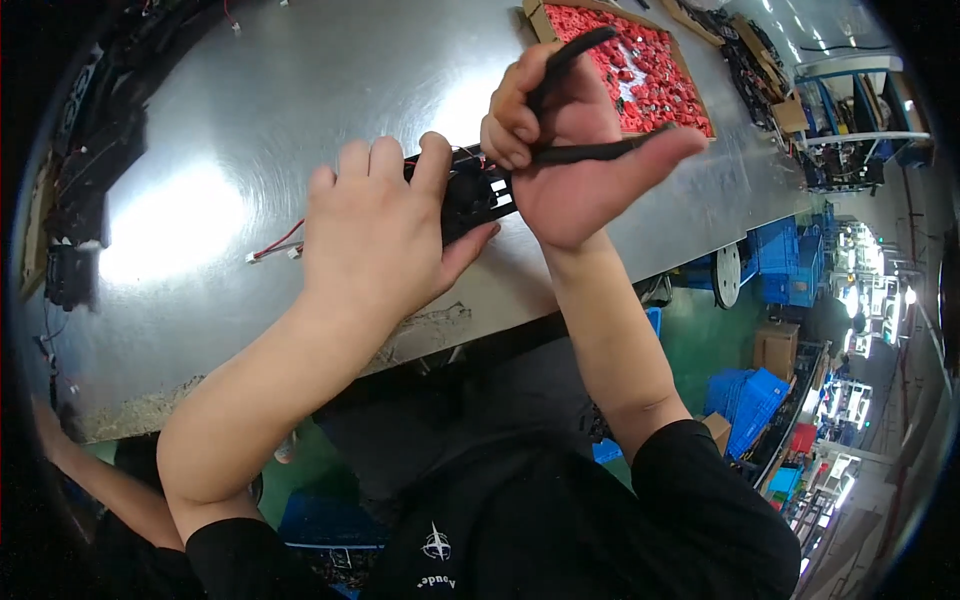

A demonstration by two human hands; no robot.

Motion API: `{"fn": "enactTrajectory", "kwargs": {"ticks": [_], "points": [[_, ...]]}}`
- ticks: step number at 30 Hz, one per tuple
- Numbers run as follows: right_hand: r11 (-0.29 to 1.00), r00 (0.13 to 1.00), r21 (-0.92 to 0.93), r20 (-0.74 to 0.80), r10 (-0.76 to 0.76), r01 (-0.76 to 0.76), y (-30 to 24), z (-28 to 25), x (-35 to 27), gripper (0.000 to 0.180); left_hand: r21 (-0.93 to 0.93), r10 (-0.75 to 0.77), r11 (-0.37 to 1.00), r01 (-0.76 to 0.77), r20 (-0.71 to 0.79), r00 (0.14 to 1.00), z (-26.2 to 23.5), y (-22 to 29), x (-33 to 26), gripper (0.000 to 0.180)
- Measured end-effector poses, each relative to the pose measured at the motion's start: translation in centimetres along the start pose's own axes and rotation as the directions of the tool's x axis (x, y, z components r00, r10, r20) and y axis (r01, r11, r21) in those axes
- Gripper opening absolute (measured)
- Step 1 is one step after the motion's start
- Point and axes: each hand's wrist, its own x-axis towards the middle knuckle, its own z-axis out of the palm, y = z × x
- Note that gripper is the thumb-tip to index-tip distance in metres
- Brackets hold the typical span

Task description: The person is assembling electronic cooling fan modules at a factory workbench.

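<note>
I am gripping the black fan assembly [478,192] in my left hand [375,235] | right hand [570,150] clenching black-handled cutters [585,152] just beside it | red-black lead [275,245] trailing left, unconnected | work appearing midway.

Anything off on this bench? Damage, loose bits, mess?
The table near edge looks worn and crusted. A loose red-and-white wire trails from the black part under the left hand. The right hand grips a black tool. Nothing spilled.
</note>
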Motion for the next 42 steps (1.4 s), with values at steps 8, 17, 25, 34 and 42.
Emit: {"fn": "enactTrajectory", "kwargs": {"ticks": [8,17,25,34,42], "points": [[0.897,0.948,-0.336,0.234,-0.217,0.288,-0.9,0.7,2.8,0.116,0.046,-0.057,0.997,0.057,0.001,0.998,0.0,0.9,-0.2,0.074],[0.989,0.933,0.113,-0.357,-0.051,0.097,-1.7,-0.9,0.0,0.112,0.062,0.008,0.998,-0.006,-0.017,1.000,0.0,0.0,-0.5,0.075],[0.983,0.975,0.014,-0.124,-0.182,0.185,-1.5,-0.3,-1.8,0.124,0.015,0.000,1.000,0.000,-0.014,1.000,-0.1,0.1,-0.1,0.071],[0.980,0.987,-0.188,-0.130,-0.091,0.066,-0.3,0.7,-1.2,0.121,0.005,-0.008,1.000,0.008,0.010,1.000,-0.3,-0.1,0.0,0.069],[0.978,0.988,-0.206,-0.139,-0.062,0.032,-0.4,0.6,-0.5,0.120,-0.018,0.004,1.000,-0.004,0.000,1.000,-0.1,-0.2,0.0,0.068]]}}
